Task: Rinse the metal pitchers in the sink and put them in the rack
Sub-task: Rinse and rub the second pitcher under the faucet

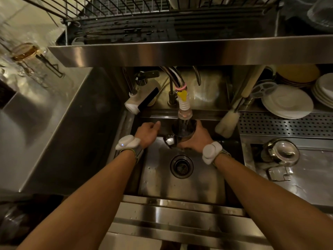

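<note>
Near the back edge of the sink (pixel 198 186), our right hand (pixel 197 138) is wrapped around the metal pitcher (pixel 182 129) under the running tap (pixel 184 112); we should tilt and swirl it, then drain it. Our left hand (pixel 147 131) (we cannot tell its grip) hovers beside it; the rack (pixel 117 8) is above.

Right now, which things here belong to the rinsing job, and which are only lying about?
Job: pitcher, right hand gripping it, running tap, sink, rack above.
Lying about: brush, plates, bowl.
</note>
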Demonstrator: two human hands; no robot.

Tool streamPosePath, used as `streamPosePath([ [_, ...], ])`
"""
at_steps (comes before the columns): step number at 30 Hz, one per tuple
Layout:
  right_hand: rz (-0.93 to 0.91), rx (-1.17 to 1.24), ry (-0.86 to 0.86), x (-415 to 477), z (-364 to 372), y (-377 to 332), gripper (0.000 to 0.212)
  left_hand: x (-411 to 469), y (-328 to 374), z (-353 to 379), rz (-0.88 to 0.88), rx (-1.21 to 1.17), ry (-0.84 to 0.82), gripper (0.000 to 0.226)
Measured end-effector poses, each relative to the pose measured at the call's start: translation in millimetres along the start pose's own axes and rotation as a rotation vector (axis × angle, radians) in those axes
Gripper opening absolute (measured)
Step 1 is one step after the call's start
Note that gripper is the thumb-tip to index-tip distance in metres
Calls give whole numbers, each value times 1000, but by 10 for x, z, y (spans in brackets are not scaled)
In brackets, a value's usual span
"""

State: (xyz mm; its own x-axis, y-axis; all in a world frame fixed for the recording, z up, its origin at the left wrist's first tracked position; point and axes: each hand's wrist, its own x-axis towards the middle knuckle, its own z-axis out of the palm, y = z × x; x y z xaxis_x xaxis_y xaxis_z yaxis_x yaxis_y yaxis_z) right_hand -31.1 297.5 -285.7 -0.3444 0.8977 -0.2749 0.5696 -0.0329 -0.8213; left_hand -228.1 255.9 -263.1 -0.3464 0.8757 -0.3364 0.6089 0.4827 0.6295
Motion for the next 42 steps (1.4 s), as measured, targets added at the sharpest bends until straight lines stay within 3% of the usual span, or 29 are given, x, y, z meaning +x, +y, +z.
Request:
streamPosePath([
  [4, 12, -25, 99, 34, -19, -26, 96, -2, -29, 87, -7, -6, -19, 50],
  [8, -24, -16, -7, 33, -7, -22, 101, 7, -43, 91, -11, 4, -15, 50],
  [13, -14, -33, 82, 73, 9, -35, 93, -14, -65, 63, 22, -16, -20, 50],
  [17, -13, -102, -44, 68, 24, 43, 105, -8, -75, 51, 11, -21, -22, 49],
  [21, 39, -94, 57, 107, 2, 90, 106, -41, -102, 69, 22, -40, -11, 48],
  [26, 6, -83, -49, 44, 99, 74, 102, -32, -141, 45, -12, -14, -17, 47],
  [31, 40, -52, 51, 117, 12, 70, 103, -76, -140, 53, 15, -8, -32, 48],
  [36, -5, -88, -90, 68, 67, 66, 108, -89, -172, 20, 2, 4, -34, 47],
  [42, 64, -47, 20, 153, 19, 131, 112, -142, -207, 39, 24, -15, -43, 43],
])
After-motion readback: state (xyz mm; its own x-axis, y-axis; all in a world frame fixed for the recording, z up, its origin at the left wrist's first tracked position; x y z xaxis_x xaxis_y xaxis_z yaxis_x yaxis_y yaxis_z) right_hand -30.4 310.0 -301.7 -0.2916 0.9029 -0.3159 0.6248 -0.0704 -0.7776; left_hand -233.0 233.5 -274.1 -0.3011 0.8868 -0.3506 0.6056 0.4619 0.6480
